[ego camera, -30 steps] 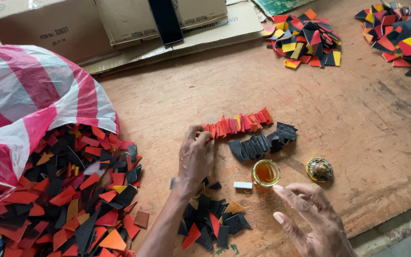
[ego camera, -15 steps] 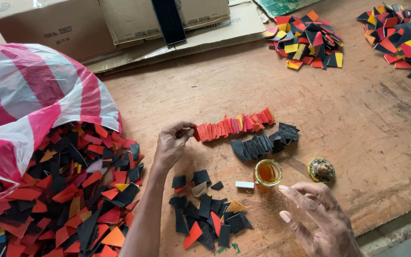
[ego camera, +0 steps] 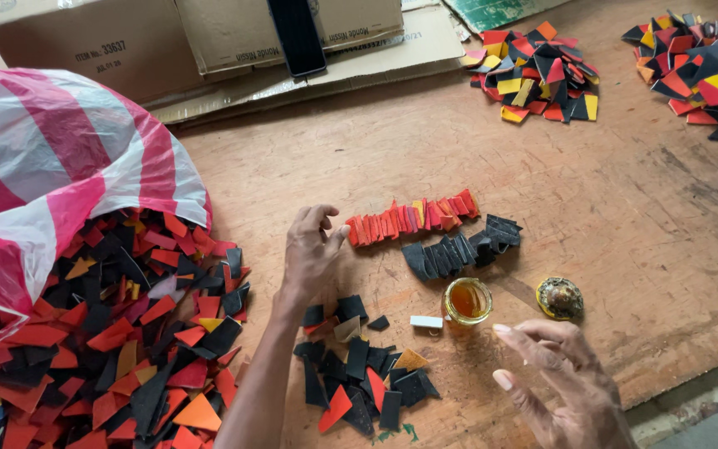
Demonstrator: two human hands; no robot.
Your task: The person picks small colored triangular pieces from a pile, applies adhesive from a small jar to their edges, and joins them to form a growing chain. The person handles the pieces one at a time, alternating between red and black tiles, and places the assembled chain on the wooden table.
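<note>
Left hand (ego camera: 311,249) touches the red row's (ego camera: 413,218) end, fingers curled; whether it pinches a piece is hidden. Right hand (ego camera: 563,374), open and empty, is cut off at the worktop's (ego camera: 608,208) near edge beside the jar (ego camera: 467,301)

My left hand (ego camera: 311,249) touches the red row of cut pieces (ego camera: 413,218) — right hand (ego camera: 567,378) hovers open near the small glue jar (ego camera: 467,301).

The left hand (ego camera: 309,249) is being lifted off the small pile of black pieces (ego camera: 363,374) and brought to the row of red pieces (ego camera: 413,218).
</note>
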